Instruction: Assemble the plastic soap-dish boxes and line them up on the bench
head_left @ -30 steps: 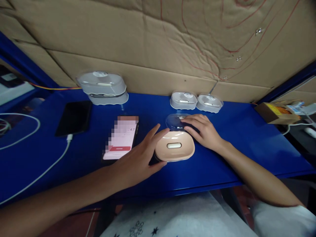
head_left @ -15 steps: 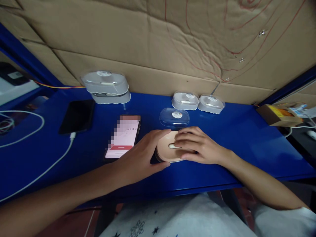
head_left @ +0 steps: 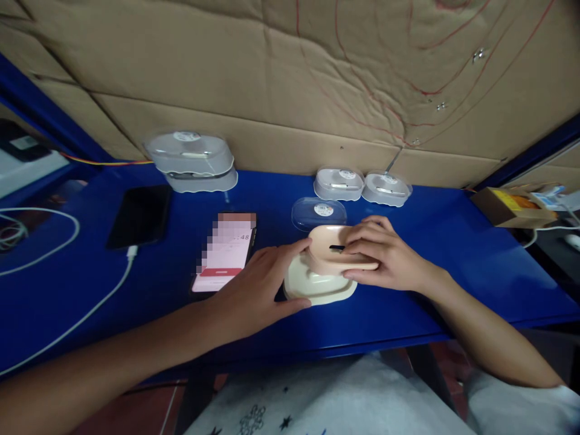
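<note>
My right hand [head_left: 380, 254] grips a peach soap dish tray [head_left: 321, 238] by its right end. The tray has a dark slot in its middle and is raised and tilted over a cream soap dish base [head_left: 312, 290]. My left hand [head_left: 272, 275] is curved around the left end of that base, with the thumb at its near edge. Its forefinger reaches up to the tray's left side. Just behind the tray lies a clear oval lid [head_left: 312, 214] with a round sticker. Part of the base is hidden under the tray.
A lit phone [head_left: 226, 257] lies left of my hands, and a dark phone [head_left: 140, 217] on a white cable is further left. Grey lidded soap dishes [head_left: 193, 160] are stacked at the back; two more [head_left: 339, 184] stand right. A cardboard box [head_left: 502, 208] sits far right.
My right hand has lifted the peach tray up off the cream base, which now shows beneath it. The white piece in the tray's slot is no longer seen. My left hand stays at the base.
</note>
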